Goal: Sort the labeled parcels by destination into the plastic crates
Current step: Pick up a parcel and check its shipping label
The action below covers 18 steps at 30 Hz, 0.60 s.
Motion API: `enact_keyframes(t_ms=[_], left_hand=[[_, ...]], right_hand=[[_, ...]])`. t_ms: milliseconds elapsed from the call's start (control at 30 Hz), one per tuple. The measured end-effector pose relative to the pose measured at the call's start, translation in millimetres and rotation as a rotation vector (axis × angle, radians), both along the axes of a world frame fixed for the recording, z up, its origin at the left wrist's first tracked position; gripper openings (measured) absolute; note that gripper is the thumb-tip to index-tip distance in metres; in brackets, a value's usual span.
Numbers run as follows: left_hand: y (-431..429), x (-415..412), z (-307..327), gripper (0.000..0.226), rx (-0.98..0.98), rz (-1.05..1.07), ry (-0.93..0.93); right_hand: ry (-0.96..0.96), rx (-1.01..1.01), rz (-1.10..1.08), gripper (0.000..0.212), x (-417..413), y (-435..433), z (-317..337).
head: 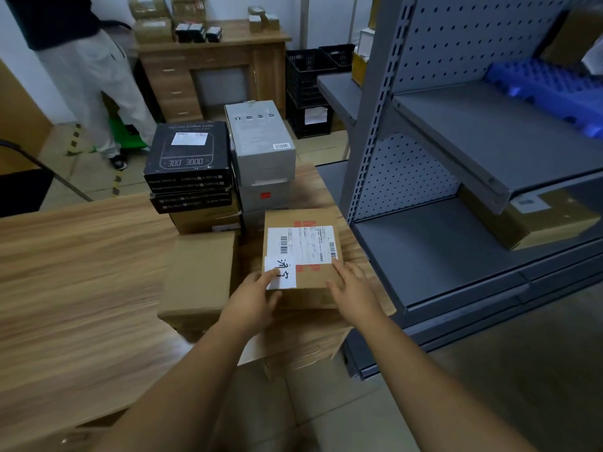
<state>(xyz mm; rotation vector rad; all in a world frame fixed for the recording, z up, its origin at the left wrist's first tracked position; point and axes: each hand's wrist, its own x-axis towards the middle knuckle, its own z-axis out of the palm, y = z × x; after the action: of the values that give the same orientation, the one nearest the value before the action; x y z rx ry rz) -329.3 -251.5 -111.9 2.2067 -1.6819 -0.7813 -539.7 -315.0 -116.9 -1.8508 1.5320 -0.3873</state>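
From the head camera, the parcel lies on the wooden surface close to its right edge, with the grey shelving just right of it. The left hand pinches the parcel's near-left corner, its thumb hiding part of the handwritten slip. The right hand lays straight fingers on the near-right corner. The label print is unreadable. A plain carton sits just left of the parcel, with bare wood beyond. The blue crate, up right, is cut off.
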Motion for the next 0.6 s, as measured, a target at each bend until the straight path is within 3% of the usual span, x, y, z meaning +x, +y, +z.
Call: enact_keyframes(t_ms=[167,433,533,600], left_hand=[[1.5,12.0,-3.3,0.053,-0.048,-0.049,-0.181],[-16.3,13.8,5.8,0.061,-0.078,-0.216,-0.241],[-12.6,7.5,11.8,0.055,-0.161,-0.337,-0.358],[-7.0,0.7,13.7,0.058,-0.189,-0.429,-0.38]], right_hand=[[-0.049,0.035,-0.007,0.053,0.1,-8.4,-1.7],[0.294,-0.257,0.318,0.054,1.0,-7.5,3.0],[0.298,-0.319,0.194,0.048,-9.9,-17.1,-0.2],[0.272,-0.365,-0.048,0.041,-18.3,-19.0,2.1]])
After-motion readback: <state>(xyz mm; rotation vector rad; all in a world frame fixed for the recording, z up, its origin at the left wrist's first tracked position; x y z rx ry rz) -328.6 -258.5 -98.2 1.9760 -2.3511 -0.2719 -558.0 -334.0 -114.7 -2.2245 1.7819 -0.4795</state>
